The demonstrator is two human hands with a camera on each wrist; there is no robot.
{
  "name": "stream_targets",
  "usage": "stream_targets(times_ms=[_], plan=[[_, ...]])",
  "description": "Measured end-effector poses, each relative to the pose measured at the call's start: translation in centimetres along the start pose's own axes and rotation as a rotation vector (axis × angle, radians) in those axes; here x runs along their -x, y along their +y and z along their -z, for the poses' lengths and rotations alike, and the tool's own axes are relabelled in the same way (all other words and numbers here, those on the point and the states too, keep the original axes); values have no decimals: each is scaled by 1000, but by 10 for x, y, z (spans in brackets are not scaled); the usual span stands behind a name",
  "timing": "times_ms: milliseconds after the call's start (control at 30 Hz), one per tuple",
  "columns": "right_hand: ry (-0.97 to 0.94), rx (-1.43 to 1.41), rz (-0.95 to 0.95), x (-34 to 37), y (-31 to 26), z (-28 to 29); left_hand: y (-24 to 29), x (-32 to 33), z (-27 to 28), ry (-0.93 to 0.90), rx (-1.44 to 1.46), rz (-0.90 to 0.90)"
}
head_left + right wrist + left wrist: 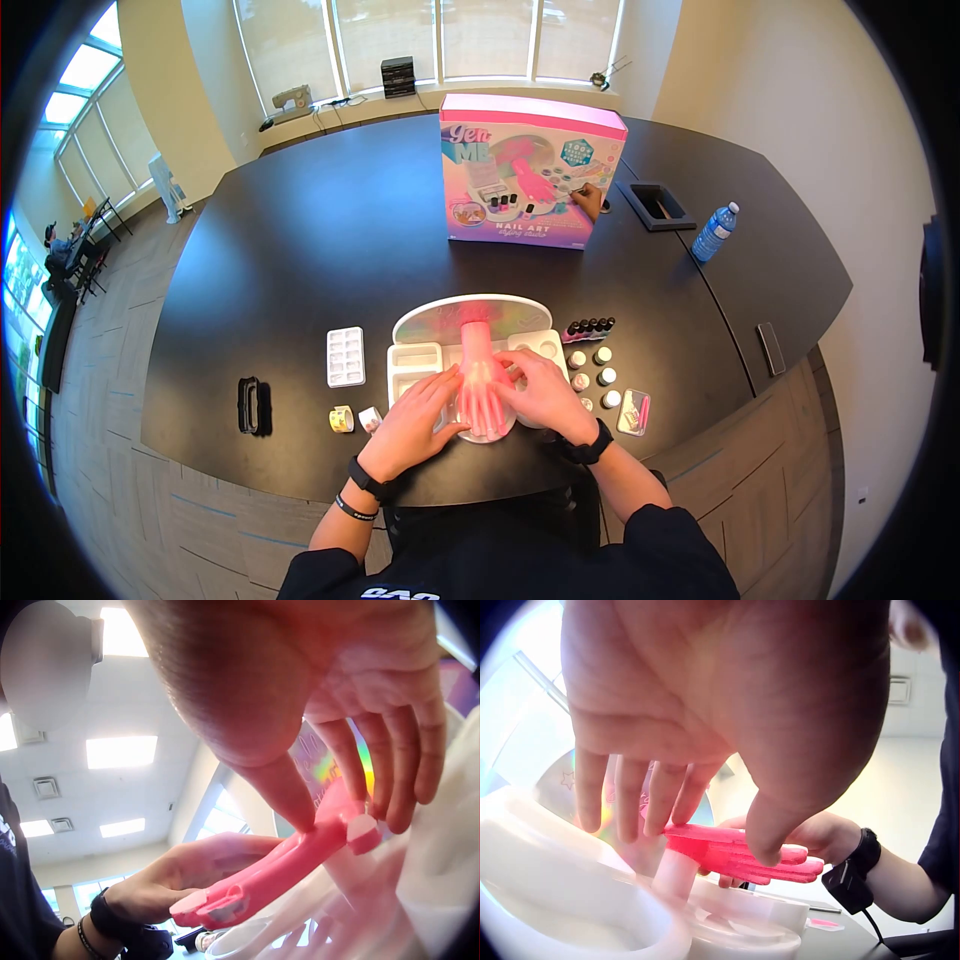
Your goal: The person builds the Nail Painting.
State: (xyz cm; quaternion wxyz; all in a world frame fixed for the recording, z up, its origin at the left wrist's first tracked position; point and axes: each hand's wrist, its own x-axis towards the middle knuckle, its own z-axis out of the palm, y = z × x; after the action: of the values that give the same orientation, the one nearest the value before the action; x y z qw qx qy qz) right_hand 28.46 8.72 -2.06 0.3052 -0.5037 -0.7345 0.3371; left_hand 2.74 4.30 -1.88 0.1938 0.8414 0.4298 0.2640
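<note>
Pink model hand (pixel 483 385) sits on the white base (pixel 395 360) at the near edge of the table (pixel 300 250), fingers aimed at the person. Long axis runs from the shiny backboard (pixel 430 322) toward the table edge; the left wrist view shows it close to level, dipping slightly at the fingertips. That view also gives you the white post (pixel 676 876) underneath — hidden from above.

Left hand (pixel 422 408) has its fingers extended alongside, thumb crossing in front; can't tell if it's actually touching. Right hand (pixel 545 390) has mostly straight fingers, thumb tip on the model — it also covers part of the base and a jar (pixel 586 404). Backboard print's too blurry to read.
</note>
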Motion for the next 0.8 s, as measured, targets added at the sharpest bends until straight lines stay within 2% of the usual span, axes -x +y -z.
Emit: stream_targets(times_ms=[800], plan=[[15,68,12,2,0,-7,-9,4,-2,-27,-35,-11]])
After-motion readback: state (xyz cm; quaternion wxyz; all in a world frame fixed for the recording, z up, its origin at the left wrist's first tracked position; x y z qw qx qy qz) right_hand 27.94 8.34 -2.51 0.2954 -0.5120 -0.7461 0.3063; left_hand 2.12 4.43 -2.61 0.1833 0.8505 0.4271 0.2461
